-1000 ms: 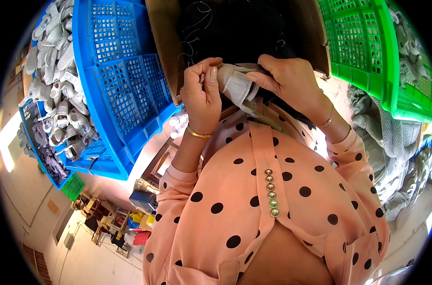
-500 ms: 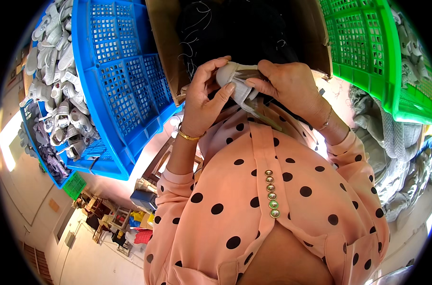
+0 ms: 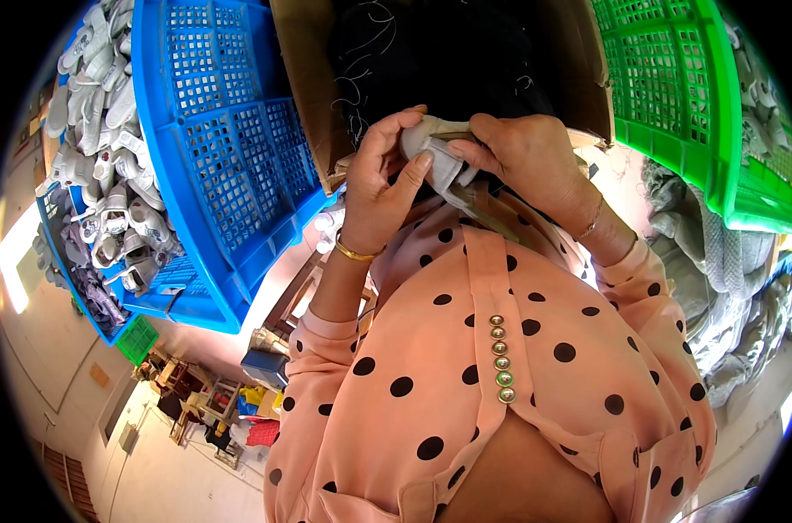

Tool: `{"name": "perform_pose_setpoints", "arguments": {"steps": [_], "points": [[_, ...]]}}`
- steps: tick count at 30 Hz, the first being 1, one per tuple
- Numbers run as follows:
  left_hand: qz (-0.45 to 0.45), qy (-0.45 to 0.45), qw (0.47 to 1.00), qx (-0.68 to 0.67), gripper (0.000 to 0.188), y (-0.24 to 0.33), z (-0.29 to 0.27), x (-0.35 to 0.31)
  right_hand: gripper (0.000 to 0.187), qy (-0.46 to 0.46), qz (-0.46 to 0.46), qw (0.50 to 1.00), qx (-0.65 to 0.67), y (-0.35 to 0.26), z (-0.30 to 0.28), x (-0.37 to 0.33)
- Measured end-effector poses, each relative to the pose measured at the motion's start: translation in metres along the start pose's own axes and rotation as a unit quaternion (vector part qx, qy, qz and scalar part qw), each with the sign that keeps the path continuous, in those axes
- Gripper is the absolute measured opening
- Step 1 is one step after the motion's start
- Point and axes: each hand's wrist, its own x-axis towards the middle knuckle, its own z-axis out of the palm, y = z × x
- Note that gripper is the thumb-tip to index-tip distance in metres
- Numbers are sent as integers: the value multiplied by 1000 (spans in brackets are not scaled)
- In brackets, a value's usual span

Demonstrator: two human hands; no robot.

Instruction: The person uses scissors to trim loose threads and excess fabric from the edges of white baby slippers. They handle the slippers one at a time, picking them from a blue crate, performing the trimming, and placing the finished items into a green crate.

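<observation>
Between my two hands, in front of my body, is a small pale grey shoe [image 3: 446, 164] with an off-white toe. My left hand [image 3: 385, 179] grips its toe end, the thumb pressed on the upper and the fingers behind. At the other side my right hand [image 3: 531, 161] is closed on the shoe's edge, thumb and bent forefinger pinching it. Whether a small tool or thread sits in the right fingers is hidden. Beyond the hands stands an open cardboard box [image 3: 313, 96] with black material [image 3: 431, 61] and loose white threads in it.
A tall blue plastic crate [image 3: 239, 166] stands at the left, beside a heap of grey-white shoes [image 3: 108, 174]. On the right is a green crate [image 3: 666, 87], with more shoes [image 3: 758, 113] past it. Grey fabric and plastic-wrapped bundles [image 3: 710, 253] lie below that.
Both hands and the shoe sit very slightly further right in the picture, as does the box. The grip looks the same.
</observation>
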Motion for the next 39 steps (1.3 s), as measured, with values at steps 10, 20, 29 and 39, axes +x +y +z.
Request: {"name": "perform_pose_setpoints", "arguments": {"steps": [10, 20, 29, 39], "points": [[35, 28, 996, 72, 43, -4, -1, -3, 46, -1, 210, 874, 438, 22, 5, -8], [189, 1, 875, 446, 42, 28, 12, 12, 44, 35, 184, 960, 210, 14, 8, -44], [251, 100, 749, 605, 24, 21, 37, 27, 32, 144, 182, 921, 314, 4, 22, -20], [72, 232, 970, 31, 14, 30, 1, 17, 21, 20, 197, 947, 254, 0, 18, -3]]}}
